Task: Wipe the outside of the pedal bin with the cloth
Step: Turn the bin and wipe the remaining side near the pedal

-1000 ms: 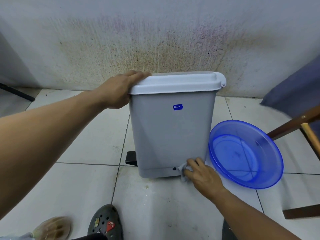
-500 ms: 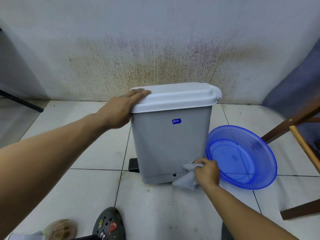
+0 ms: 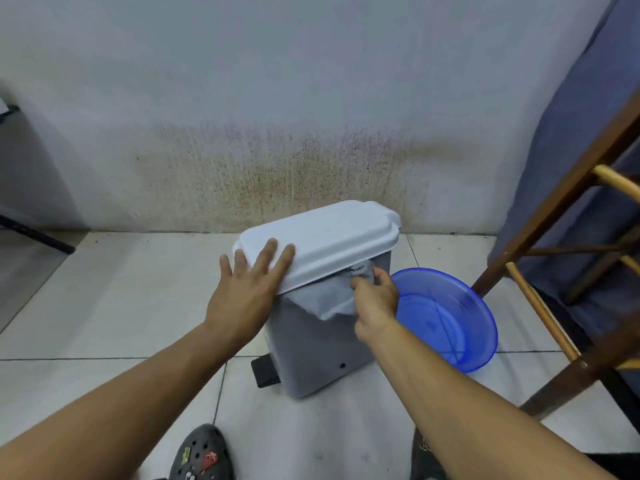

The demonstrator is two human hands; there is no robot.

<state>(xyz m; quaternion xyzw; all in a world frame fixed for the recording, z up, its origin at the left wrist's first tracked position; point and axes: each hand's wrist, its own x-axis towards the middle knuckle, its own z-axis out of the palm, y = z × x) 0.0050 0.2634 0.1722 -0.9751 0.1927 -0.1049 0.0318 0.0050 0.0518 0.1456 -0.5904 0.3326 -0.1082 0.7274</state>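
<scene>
Holding the bin (image 3: pixel 311 351) down, your left hand (image 3: pixel 247 292) lies flat on the near-left end of the lid (image 3: pixel 332 233), fingers straight and spread, gripping nothing. Your right hand (image 3: pixel 375 303) has its fingers curled round a bunch of the cloth (image 3: pixel 323 301), pressing it to the bin's grey side just under the lid's rim, right of frame centre; the rest of the cloth hangs down that side in a loose flap. The bin stands mid-frame on the tiles, near the stained wall, its lid's long axis running from centre-left up toward the right. It looks tipped toward you, though the wide lens may exaggerate that. What counts next, I'd judge: bare grey side lies below your right fingers, toward the pedal (image 3: pixel 265 370) at lower left, so the stroke goes downward, and the right hand is nearer. The basin (image 3: pixel 446 317) sits just beside that wrist, so mind its rim
</scene>
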